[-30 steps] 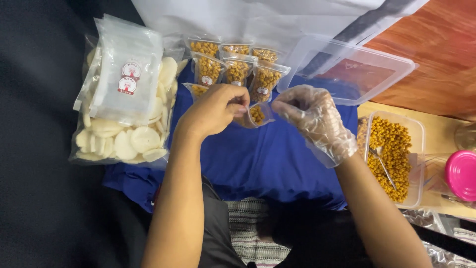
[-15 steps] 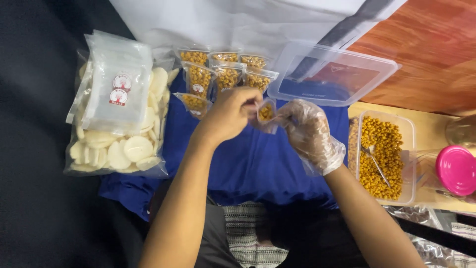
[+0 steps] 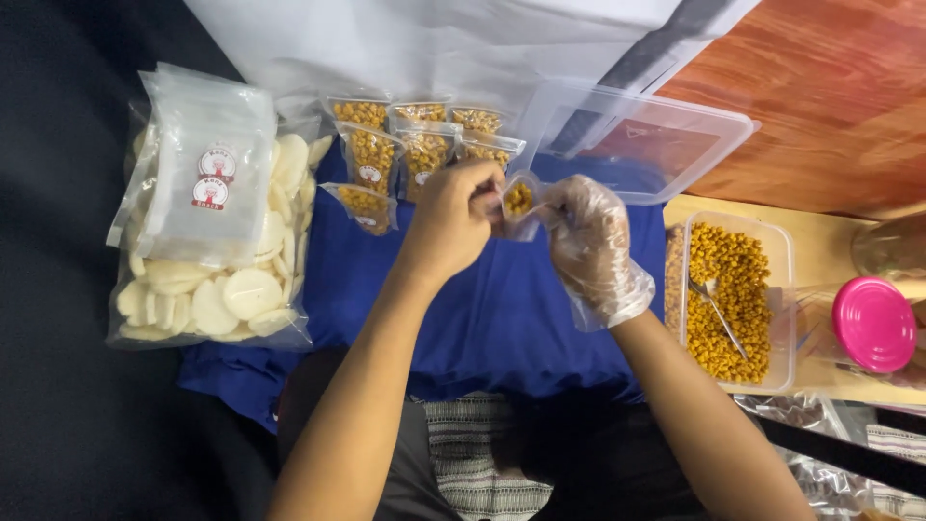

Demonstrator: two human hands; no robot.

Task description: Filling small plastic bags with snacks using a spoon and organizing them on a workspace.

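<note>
Small clear plastic pouch (image 3: 519,201), part-filled with yellow-brown kernels, held up over a blue cloth (image 3: 482,309) between both hands. Likely very light, soft and crinkly, a little slippery; best pinched at the top edge, one side in each hand, kept upright so nothing spills. Thin see-through film, kernels settled in the lower part, mouth towards the top; whether sealed or not cannot be told.

Left hand (image 3: 451,224) bare, fingers closed on the pouch's left edge. Right hand (image 3: 590,241) in a loose clear glove, fingertips pinching the right edge. Both hands close together, clamped on the pouch.

Just beyond, a cluster of filled pouches (image 3: 415,154) lying on the cloth. To the right, an open tub of kernels (image 3: 735,299) with a spoon (image 3: 716,311) in it, its clear lid (image 3: 656,145) propped behind. Further right, a jar with a pink lid (image 3: 874,324). Far left, a big bag of pale round crackers (image 3: 217,289) under a stack of empty pouches (image 3: 214,174).
</note>
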